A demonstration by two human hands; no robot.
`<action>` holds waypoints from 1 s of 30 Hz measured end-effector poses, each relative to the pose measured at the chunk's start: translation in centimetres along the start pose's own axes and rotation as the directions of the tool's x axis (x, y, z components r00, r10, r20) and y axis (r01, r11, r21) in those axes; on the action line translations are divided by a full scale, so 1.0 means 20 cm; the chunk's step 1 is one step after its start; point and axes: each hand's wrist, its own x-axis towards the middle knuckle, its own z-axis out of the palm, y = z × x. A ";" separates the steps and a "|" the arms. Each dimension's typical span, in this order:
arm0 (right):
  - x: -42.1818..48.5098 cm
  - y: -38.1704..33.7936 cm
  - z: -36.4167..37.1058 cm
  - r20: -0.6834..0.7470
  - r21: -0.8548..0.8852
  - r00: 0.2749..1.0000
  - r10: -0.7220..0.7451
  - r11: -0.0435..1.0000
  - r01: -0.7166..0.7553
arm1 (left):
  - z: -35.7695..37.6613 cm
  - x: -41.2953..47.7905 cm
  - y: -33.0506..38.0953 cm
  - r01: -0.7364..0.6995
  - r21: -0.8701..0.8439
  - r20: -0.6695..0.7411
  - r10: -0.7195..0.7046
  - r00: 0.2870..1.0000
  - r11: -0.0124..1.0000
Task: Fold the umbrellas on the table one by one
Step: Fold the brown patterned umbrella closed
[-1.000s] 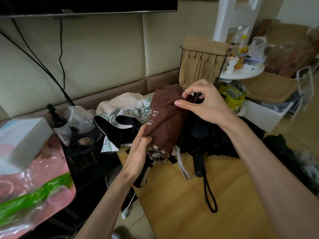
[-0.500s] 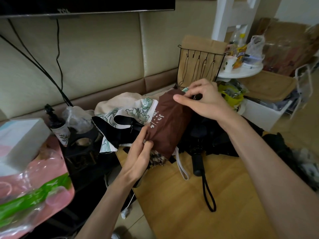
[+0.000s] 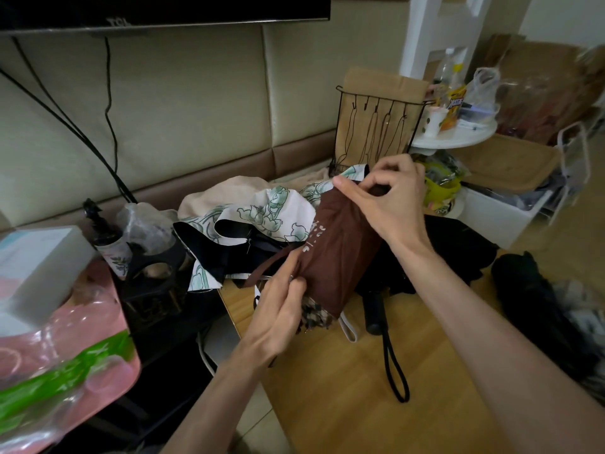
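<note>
Though loose, brown umbrella (image 3: 340, 253) diagonal, top far-right, hem near-left.

Rolled brown umbrella (image 3: 340, 253) tilted above table (image 3: 327, 388); black umbrella (image 3: 458, 247), floral umbrella (image 3: 262, 213) lie loose behind.
</note>
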 end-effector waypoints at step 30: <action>0.06 0.04 -0.12 0.308 0.400 0.951 -0.023 0.910 -0.108 | -0.05 0.01 0.01 0.121 -0.123 -0.032 -0.126 0.992 0.985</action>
